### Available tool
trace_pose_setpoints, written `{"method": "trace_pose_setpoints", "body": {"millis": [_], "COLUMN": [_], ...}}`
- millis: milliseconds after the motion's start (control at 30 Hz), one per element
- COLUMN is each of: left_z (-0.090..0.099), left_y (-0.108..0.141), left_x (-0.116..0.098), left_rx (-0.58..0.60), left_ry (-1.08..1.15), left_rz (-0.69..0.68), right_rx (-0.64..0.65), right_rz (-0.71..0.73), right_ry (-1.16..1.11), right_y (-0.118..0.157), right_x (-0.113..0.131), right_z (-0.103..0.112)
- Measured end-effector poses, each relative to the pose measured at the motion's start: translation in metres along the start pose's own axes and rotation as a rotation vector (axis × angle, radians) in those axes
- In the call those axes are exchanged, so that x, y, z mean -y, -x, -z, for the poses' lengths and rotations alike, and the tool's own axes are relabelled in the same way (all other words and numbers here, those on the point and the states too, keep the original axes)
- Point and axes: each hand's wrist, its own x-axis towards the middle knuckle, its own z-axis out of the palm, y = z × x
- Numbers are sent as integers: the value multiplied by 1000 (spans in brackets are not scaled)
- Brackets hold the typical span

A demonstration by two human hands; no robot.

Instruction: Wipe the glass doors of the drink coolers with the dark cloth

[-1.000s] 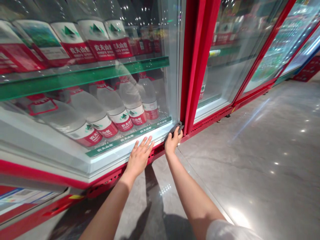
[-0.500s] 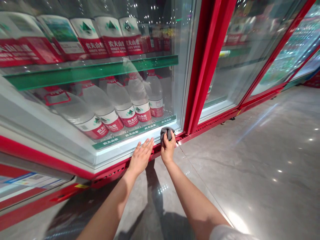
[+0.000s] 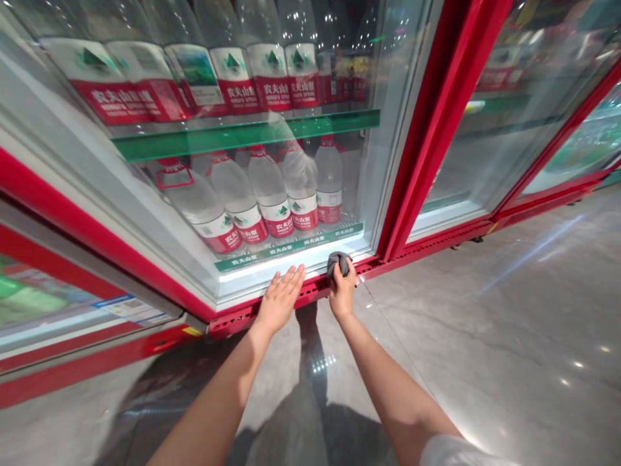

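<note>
My right hand [image 3: 342, 288] is closed around a bunched dark grey cloth [image 3: 336, 265], held against the bottom right part of the fridge's glass door, near its red lower frame [image 3: 310, 292]. To its left, my left hand [image 3: 281, 299] lies flat with fingers stretched out at the bottom edge of the door, holding nothing. Behind the glass stand large water bottles [image 3: 275, 200] with red and white labels, on the bottom level and on a green-edged shelf [image 3: 252, 137] above.
A red upright post [image 3: 431, 142] separates this door from another glass-fronted fridge [image 3: 466, 155] on the right. At the left is a further red-framed cabinet [image 3: 58, 323] with a label. Shiny grey floor tiles [image 3: 475, 349] reflect lights below.
The view has turned left, so the fridges sit further right in the picture. My left hand has slid a little left along the door's bottom edge; my right hand still grips the cloth.
</note>
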Motion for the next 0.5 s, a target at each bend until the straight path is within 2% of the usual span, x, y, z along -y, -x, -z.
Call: {"method": "trace_pose_setpoints", "body": {"millis": [100, 167, 267, 367, 433, 500], "left_z": [2, 4, 3, 1, 1, 2], "left_y": [7, 12, 20, 29, 37, 44], "left_x": [4, 8, 12, 15, 17, 20], "left_rx": [23, 20, 14, 35, 57, 72], "left_ry": [-1, 0, -9, -31, -42, -40], "left_rz": [6, 24, 45, 40, 35, 36], "right_rx": [-168, -199, -37, 156, 133, 31], "right_rz": [-111, -109, 34, 145, 120, 52], "right_ry": [25, 41, 43, 25, 12, 19], "right_y": [-22, -31, -16, 10, 15, 10], "right_x": [4, 15, 28, 19, 9, 7], "right_z": [0, -6, -12, -6, -1, -1]}}
